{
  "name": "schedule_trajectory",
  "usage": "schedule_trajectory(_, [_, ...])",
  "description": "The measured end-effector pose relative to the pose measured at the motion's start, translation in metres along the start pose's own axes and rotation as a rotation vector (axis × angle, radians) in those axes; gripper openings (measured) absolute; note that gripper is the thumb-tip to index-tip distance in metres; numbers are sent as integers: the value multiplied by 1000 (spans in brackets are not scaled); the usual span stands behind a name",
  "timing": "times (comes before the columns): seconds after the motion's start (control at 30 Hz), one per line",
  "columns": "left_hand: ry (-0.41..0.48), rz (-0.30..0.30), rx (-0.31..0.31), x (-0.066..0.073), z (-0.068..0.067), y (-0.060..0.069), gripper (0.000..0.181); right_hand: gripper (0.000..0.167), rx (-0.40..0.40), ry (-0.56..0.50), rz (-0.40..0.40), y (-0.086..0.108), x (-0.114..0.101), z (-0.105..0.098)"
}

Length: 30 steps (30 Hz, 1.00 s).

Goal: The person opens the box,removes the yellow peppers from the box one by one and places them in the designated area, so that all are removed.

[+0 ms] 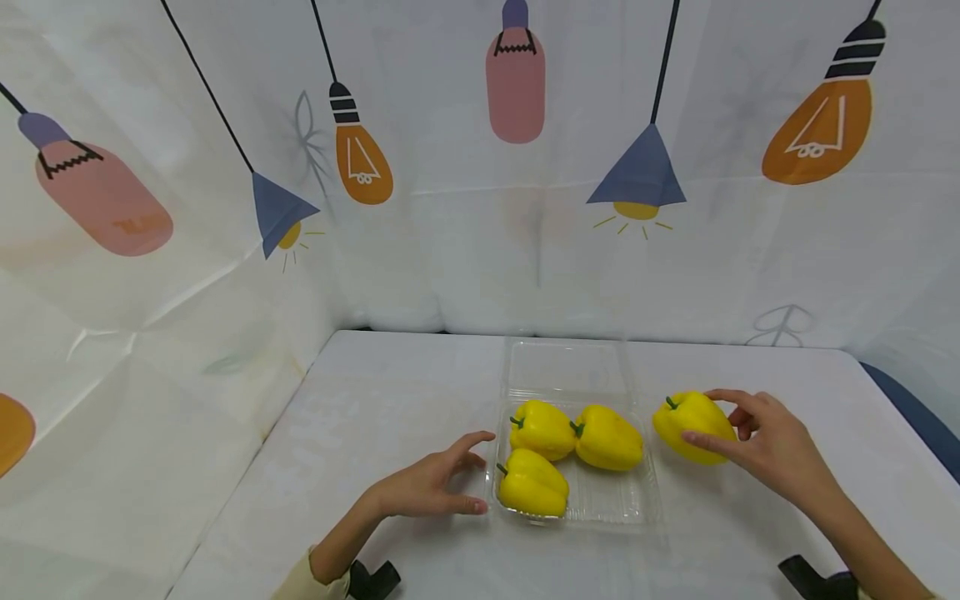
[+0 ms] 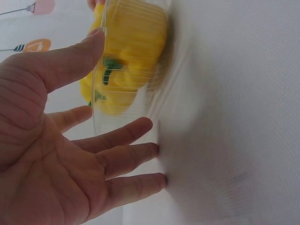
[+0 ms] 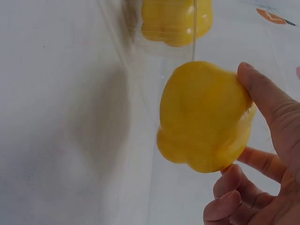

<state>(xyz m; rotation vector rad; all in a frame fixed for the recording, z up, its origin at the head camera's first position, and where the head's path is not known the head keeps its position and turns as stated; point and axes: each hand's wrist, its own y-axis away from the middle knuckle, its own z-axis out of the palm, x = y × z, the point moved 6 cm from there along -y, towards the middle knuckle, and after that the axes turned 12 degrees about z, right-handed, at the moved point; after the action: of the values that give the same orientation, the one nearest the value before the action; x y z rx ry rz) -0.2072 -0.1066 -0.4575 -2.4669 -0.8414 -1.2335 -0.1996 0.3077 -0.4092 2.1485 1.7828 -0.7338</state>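
My right hand grips a yellow bell pepper between thumb and fingers, just right of a clear plastic box. In the right wrist view the held pepper shows its lobed underside, raised above the table with a shadow beneath. Three more yellow bell peppers lie in the box: one at back left, one at back right, one at front left. My left hand is at the box's left side, fingers spread and thumb by the rim, holding nothing.
The box's clear lid lies folded back behind it on the white table. A white curtain printed with lamps and bulbs hangs behind the table and along its left side. Dark wrist mounts show at both wrists.
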Motion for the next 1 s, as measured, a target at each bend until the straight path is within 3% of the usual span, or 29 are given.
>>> schedule_trajectory(0.33, [5,-1,-2,2,0,1,85,77,0,49,66,0,7,8])
schedule_trajectory(0.73, [-3,3,-1,0,1,0,84,86,-90,93,168,-3,15,16])
schedule_trajectory(1.0, [-11,-2,-2,1,0,1,85,91,-98,111,186,-1,17,20])
